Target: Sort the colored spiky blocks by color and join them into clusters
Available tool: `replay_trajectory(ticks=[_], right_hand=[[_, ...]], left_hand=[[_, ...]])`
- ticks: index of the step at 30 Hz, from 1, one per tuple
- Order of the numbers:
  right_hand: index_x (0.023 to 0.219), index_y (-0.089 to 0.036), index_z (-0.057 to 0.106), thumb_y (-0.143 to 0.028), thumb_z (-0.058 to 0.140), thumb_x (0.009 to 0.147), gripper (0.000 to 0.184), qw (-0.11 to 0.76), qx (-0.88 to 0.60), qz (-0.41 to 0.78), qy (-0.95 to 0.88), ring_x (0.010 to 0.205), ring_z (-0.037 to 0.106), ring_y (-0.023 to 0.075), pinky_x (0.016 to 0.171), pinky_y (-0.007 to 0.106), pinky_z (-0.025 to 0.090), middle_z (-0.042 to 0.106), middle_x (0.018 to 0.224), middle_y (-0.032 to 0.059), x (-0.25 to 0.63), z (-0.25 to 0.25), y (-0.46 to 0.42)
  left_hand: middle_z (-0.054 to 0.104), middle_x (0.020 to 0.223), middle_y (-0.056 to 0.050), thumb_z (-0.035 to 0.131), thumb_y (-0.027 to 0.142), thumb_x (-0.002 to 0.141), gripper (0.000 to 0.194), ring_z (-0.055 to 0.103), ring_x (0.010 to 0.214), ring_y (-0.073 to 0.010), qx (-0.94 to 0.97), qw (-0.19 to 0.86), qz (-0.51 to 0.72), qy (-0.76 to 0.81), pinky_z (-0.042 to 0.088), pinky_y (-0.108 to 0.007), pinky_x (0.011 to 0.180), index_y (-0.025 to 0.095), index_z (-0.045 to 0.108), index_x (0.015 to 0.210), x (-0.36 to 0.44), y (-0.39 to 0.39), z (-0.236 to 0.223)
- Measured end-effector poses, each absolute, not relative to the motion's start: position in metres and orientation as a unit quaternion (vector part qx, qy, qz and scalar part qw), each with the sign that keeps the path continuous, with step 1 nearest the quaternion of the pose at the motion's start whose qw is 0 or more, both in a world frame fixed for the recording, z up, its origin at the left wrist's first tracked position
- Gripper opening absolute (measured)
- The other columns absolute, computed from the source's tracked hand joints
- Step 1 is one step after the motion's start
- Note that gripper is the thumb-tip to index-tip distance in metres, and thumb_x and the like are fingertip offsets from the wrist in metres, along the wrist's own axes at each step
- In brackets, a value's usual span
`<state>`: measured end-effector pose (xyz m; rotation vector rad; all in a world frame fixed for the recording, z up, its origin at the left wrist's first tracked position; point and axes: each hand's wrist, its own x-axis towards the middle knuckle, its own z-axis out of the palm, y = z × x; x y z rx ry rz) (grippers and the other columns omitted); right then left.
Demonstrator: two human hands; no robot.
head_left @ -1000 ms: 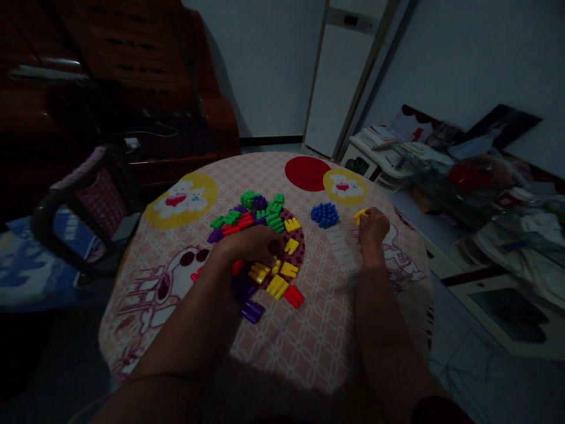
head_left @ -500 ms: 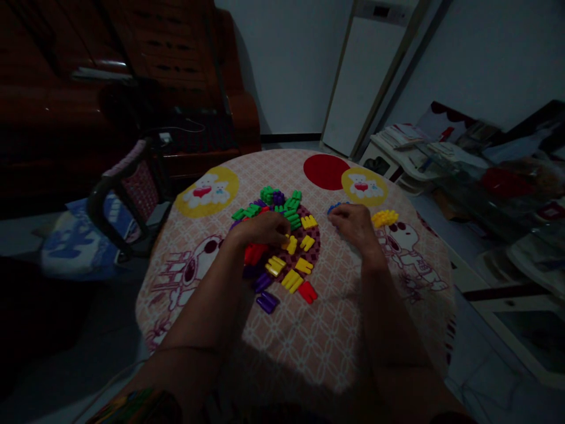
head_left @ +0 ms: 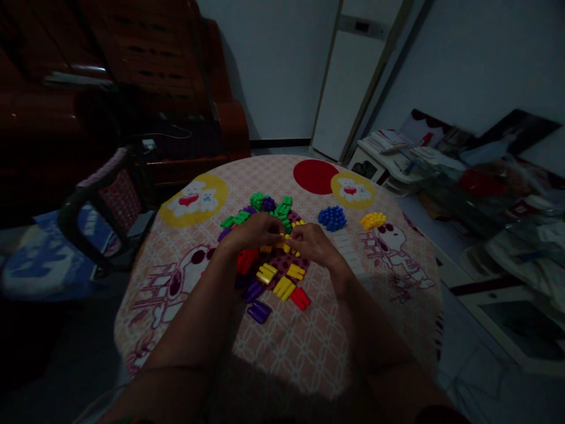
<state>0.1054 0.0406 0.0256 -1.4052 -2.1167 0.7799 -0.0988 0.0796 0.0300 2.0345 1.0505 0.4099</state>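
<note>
Over the middle of the table, my left hand [head_left: 260,231] is closed in a pinch on a yellow plastic block [head_left: 286,241]. The fingers of my right hand [head_left: 311,242] meet it from the other side and are closed on the same block, which they partly cover. Around and under my hands lie loose blocks: several green ones [head_left: 283,206], a red one [head_left: 247,261] partly behind my left wrist, yellow ones [head_left: 267,274] and purple ones [head_left: 259,311]. A blue cluster of blocks [head_left: 332,218] and a yellow cluster [head_left: 373,221] sit apart on the right.
The round table wears a patterned cloth [head_left: 300,347]. A chair [head_left: 119,200] stands at its left, with a wooden sofa [head_left: 232,121] behind. A cluttered white cabinet [head_left: 392,156] runs along the right wall, near a tall white appliance [head_left: 348,82].
My right hand has left the yellow cluster, passed over the blue one and come left to meet my left hand. The left hand has lifted a yellow block. The view has shifted slightly.
</note>
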Motion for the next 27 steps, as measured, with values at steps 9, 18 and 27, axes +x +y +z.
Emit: replay_trajectory(ticks=[9, 18, 27], right_hand=[[0.074, -0.015, 0.070, -0.032, 0.063, 0.079, 0.019, 0.397, -0.663, 0.215, -0.598, 0.051, 0.058, 0.0144, 0.053, 0.026, 0.045, 0.066, 0.061, 0.0018, 0.211, 0.052, 0.052], [0.091, -0.009, 0.079, -0.019, 0.058, 0.076, 0.027, 0.243, -0.858, -0.080, -0.445, 0.083, 0.068, 0.0297, 0.077, 0.039, 0.049, 0.075, 0.089, 0.0203, 0.312, 0.028, 0.040], [0.103, 0.000, 0.077, -0.023, 0.054, 0.085, 0.037, 0.168, -0.894, -0.075, -0.408, 0.094, 0.071, 0.0362, 0.081, 0.042, 0.052, 0.074, 0.099, 0.0286, 0.308, 0.012, 0.044]], left_hand=[[0.073, 0.080, -0.004, 0.065, 0.052, 0.078, 0.038, 0.068, 0.074, -0.0199, 0.761, 0.412, 0.250, 0.434, 0.050, -0.027, 0.065, 0.018, 0.068, 0.094, -0.102, 0.086, 0.023], [0.075, 0.080, -0.003, 0.064, 0.053, 0.080, 0.039, 0.068, 0.074, -0.0202, 0.788, 0.373, 0.226, 0.436, 0.048, -0.025, 0.062, 0.019, 0.071, 0.098, -0.101, 0.089, 0.020], [0.074, 0.082, -0.003, 0.060, 0.057, 0.080, 0.046, 0.068, 0.077, -0.0207, 0.794, 0.361, 0.212, 0.440, 0.050, -0.026, 0.065, 0.018, 0.071, 0.103, -0.102, 0.090, 0.016]])
